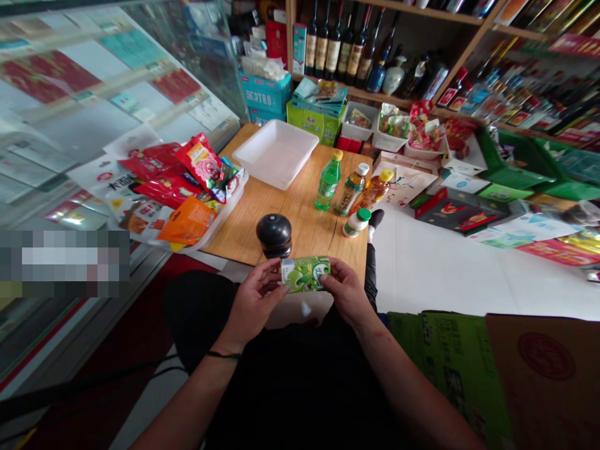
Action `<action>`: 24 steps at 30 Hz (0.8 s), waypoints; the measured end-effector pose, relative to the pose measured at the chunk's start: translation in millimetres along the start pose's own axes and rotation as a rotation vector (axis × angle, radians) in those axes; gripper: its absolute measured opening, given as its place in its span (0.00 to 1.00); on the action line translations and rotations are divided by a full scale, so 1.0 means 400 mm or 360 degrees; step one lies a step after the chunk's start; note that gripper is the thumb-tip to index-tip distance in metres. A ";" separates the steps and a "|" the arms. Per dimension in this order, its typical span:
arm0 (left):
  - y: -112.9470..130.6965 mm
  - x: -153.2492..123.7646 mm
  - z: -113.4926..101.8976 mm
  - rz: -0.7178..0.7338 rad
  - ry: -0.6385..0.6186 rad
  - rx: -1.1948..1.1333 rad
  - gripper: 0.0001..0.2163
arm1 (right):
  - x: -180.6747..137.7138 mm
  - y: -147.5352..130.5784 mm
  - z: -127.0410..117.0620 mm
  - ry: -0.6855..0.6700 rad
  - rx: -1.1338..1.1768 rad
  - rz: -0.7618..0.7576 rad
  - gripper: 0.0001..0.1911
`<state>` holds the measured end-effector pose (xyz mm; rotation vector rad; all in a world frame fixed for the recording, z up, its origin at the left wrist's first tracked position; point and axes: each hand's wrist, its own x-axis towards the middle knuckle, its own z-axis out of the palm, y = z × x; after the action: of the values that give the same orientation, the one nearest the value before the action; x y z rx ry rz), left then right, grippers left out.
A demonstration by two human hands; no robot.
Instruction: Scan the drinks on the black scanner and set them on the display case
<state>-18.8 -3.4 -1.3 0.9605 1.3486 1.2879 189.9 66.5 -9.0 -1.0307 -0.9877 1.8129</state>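
Note:
I hold a small green and white carton (pixel 305 274) sideways between both hands, just in front of the near edge of a low wooden table (pixel 300 215). My left hand (pixel 255 299) grips its left end with curled fingers. My right hand (pixel 345 290) grips its right end. A black round device (pixel 274 235) stands on the table right behind the carton. Farther back stand a green bottle (pixel 328 180), a white-capped bottle (pixel 351 187), an amber bottle (pixel 374 189) and a small white bottle with a green cap (pixel 357 222).
An empty white tray (pixel 275 153) sits at the table's far side. A second tray (pixel 225 209) at the left holds red and orange snack packets (pixel 180 181). A glass counter (pixel 70 125) runs along the left. Shelves of wine bottles (pixel 337 44) stand behind. Green cardboard boxes (pixel 450 362) lie at the right.

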 end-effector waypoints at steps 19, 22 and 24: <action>0.034 -0.031 -0.007 -0.0040 0.0002 -0.0152 0.25 | -0.024 -0.029 0.038 0.0069 -0.0019 0.0098 0.16; 0.040 -0.042 -0.017 -0.0036 0.0025 -0.0136 0.26 | -0.029 -0.027 0.052 0.0042 -0.0021 0.0092 0.18; 0.048 -0.050 -0.029 -0.0007 0.0060 -0.0088 0.27 | -0.031 -0.030 0.068 0.0019 -0.0039 0.0085 0.18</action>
<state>-28.1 -22.9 19.6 0.8987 1.3360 1.3389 172.7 53.3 14.8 -1.0910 -0.9862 1.8399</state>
